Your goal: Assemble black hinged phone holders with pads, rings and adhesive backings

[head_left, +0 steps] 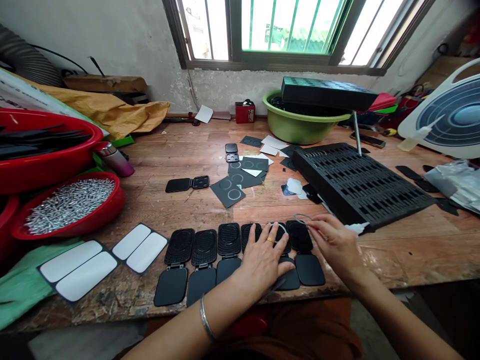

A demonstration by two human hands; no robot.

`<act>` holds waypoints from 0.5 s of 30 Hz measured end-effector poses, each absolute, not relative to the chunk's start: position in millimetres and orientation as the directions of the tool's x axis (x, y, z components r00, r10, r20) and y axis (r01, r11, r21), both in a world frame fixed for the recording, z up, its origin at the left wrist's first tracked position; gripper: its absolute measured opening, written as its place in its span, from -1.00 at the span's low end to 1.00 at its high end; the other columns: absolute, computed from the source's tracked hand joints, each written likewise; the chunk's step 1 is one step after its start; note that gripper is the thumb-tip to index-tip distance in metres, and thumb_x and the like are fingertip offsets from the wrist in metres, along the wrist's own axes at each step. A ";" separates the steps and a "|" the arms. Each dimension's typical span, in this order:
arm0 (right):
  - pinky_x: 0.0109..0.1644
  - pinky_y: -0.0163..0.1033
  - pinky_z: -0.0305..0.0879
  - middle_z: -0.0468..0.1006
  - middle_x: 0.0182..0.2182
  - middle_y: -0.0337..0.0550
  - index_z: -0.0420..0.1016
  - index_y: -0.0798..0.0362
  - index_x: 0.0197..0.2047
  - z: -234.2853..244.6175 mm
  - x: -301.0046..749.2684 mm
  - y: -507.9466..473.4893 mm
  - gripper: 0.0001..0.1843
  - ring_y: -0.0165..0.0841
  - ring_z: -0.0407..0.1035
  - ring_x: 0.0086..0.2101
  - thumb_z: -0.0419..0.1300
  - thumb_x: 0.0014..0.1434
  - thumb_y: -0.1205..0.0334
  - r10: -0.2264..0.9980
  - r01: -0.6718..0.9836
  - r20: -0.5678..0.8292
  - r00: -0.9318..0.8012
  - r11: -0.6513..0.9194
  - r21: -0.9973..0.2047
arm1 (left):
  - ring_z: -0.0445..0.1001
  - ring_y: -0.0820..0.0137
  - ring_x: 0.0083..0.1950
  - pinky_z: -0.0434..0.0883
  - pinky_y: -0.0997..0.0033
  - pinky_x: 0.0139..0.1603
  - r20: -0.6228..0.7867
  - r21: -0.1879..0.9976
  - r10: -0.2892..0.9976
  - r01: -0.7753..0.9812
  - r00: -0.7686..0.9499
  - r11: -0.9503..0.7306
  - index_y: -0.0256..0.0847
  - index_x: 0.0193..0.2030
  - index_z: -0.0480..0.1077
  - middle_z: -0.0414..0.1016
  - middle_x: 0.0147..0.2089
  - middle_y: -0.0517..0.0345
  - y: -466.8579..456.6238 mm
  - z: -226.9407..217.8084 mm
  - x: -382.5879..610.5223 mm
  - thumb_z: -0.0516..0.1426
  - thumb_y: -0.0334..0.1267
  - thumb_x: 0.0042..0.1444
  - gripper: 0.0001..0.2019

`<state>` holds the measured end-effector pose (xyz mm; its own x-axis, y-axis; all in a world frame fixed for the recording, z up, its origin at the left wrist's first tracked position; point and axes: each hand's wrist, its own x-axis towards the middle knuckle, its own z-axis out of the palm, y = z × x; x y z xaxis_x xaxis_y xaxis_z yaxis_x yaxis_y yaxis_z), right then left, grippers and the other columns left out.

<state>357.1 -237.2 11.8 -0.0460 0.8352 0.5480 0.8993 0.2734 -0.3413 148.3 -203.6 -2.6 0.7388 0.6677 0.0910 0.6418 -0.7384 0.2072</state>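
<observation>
A row of several black hinged cases [204, 260] lies open along the front of the wooden bench [157, 150]. My left hand [262, 257] rests flat on the cases near the right end of the row, fingers spread, a ring on one finger. Beside it, my right hand [333, 242] pinches a thin grey ring [302, 218] over the rightmost case [304, 250]. A second thin ring [279, 232] lies under my left fingertips.
A black slotted tray [360, 182] sits right of the hands, a green basin [300, 125] behind it. Red bowls at left hold small metal pins [69, 202] and black parts. White sticker sheets [105, 260] and black ring sheets [240, 180] lie about. A fan [450, 112] stands far right.
</observation>
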 end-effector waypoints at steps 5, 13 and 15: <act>-0.06 -0.21 0.34 0.39 -0.14 -0.05 0.44 0.14 -0.12 -20.9 355.6 -244.8 -0.83 -0.32 0.32 -0.14 0.04 0.31 0.35 0.832 0.918 0.537 -0.139 0.312 -0.245 | -0.01 0.12 0.40 -0.03 -0.21 0.32 0.077 0.208 0.671 0.646 0.738 -0.734 -0.06 0.29 0.15 0.01 0.39 -0.08 -202.3 -0.4 149.0 -0.04 0.19 0.21 -0.40; -0.04 -0.13 0.31 0.40 -0.18 -0.05 0.46 0.18 -0.18 -11.2 351.9 -249.2 -0.82 -0.26 0.28 -0.15 0.02 0.29 0.42 0.881 0.940 0.407 -0.240 0.316 -0.129 | 0.05 0.11 0.37 -0.05 -0.14 0.34 0.087 0.212 0.687 0.660 0.722 -0.720 -0.08 0.24 0.22 0.10 0.36 -0.06 -202.3 8.5 153.7 0.01 0.16 0.20 -0.44; -0.02 -0.11 0.31 0.40 -0.18 -0.05 0.46 0.19 -0.19 -10.8 353.3 -248.9 -0.80 -0.25 0.27 -0.14 0.01 0.30 0.43 0.892 0.943 0.388 -0.231 0.303 -0.135 | 0.07 0.09 0.36 -0.04 -0.13 0.34 0.089 0.206 0.691 0.665 0.718 -0.718 -0.10 0.24 0.23 0.11 0.35 -0.07 -202.6 9.2 154.7 0.01 0.16 0.20 -0.43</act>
<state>353.3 -248.9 -10.8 -0.2314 0.8922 0.3880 0.9434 0.3032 -0.1345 154.7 -202.6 9.2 0.7177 0.6907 0.0888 0.6651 -0.7177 0.2063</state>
